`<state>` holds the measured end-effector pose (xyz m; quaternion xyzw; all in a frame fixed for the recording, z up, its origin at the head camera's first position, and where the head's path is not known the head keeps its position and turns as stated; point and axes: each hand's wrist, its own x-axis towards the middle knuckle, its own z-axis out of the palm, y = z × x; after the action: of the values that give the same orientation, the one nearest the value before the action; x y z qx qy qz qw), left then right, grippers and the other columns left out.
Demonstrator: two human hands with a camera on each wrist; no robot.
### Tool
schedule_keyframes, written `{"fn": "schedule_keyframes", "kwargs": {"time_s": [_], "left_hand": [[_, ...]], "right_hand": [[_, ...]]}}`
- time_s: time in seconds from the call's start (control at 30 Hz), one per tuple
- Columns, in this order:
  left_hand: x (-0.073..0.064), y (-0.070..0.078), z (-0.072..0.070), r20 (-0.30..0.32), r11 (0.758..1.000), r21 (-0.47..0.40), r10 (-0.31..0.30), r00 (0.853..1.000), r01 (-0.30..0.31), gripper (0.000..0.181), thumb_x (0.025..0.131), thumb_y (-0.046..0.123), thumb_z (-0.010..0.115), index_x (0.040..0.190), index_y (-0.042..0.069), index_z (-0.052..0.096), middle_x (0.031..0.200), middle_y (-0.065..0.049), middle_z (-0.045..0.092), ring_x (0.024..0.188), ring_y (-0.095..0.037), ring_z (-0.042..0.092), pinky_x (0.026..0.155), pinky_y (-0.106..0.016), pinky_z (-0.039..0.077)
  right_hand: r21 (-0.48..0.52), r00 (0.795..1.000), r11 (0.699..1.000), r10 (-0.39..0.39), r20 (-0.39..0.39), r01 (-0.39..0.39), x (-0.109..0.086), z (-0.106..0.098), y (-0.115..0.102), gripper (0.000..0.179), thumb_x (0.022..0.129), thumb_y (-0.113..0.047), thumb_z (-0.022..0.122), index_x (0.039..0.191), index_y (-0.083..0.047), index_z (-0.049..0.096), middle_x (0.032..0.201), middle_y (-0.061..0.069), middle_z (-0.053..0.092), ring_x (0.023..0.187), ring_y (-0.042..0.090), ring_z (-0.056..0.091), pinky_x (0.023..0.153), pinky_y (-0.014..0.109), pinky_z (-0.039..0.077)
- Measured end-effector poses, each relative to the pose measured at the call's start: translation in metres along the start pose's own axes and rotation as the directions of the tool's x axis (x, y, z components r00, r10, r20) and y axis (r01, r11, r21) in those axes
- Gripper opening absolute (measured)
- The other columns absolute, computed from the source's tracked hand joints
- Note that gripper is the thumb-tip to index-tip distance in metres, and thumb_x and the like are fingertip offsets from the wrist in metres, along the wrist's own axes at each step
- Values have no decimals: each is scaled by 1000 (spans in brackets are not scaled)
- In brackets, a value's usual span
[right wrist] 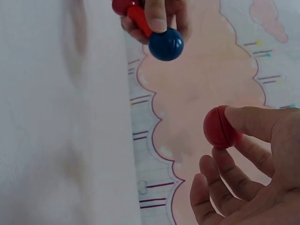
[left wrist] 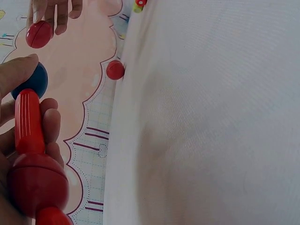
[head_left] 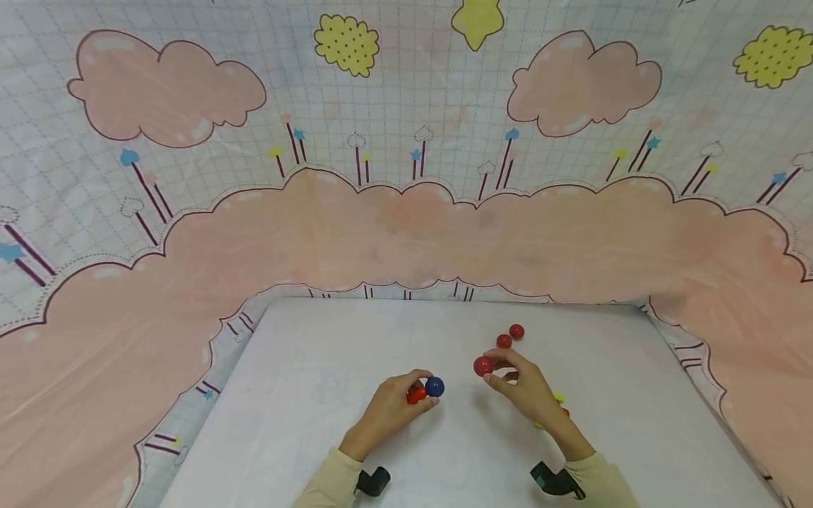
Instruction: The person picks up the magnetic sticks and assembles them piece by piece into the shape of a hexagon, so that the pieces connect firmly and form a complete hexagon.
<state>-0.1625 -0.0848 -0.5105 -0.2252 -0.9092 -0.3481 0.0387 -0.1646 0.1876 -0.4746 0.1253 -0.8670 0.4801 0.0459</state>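
We see the right hand (head_left: 526, 388) pinching a red ball (head_left: 483, 365) between thumb and fingertips, the left hand (head_left: 389, 406) grasping a red rod (left wrist: 29, 123) tipped with a blue ball (head_left: 435, 386); farther out, two more red balls (head_left: 517, 331) lie on the white tabletop (head_left: 330, 353).

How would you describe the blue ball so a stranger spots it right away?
Over the white tabletop, find the person's left hand. It holds the blue ball at the end of a red rod. That's the only blue one, unlike the red ball in the right hand.
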Motion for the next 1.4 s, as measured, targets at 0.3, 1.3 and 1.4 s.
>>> {"fn": "schedule_keyframes", "kwargs": {"time_s": [0.3, 1.3, 1.4], "left_hand": [[0, 0, 0, -18, 1000, 9, 11, 1000, -11, 42, 87, 39, 73, 123, 19, 63, 91, 5, 69, 76, -4, 50, 68, -18, 44], [-1, -1, 2, -1, 1000, -19, 22, 1000, -22, 41, 87, 39, 73, 122, 19, 63, 88, 7, 67, 73, -3, 49, 67, -18, 43], [0, -2, 2, -4, 1000, -14, 24, 1000, -24, 41, 87, 39, 73, 122, 19, 63, 89, 6, 67, 73, -4, 49, 66, -18, 42]], "right_hand": [[-58, 999, 998, 18, -29, -20, 3, -7, 18, 38, 87, -13, 74, 124, -11, 62, 113, 7, 68, 104, 25, 61, 80, 22, 50], [-279, 960, 921, 279, -10, -271, -2, -26, 77, 39, 94, -22, 63, 129, -5, 59, 122, 18, 64, 111, 35, 62, 94, 53, 49], [-322, 953, 902, 302, -4, -287, -9, -36, 80, 35, 94, -22, 62, 123, -3, 62, 118, 19, 66, 105, 34, 63, 88, 52, 51]]}}
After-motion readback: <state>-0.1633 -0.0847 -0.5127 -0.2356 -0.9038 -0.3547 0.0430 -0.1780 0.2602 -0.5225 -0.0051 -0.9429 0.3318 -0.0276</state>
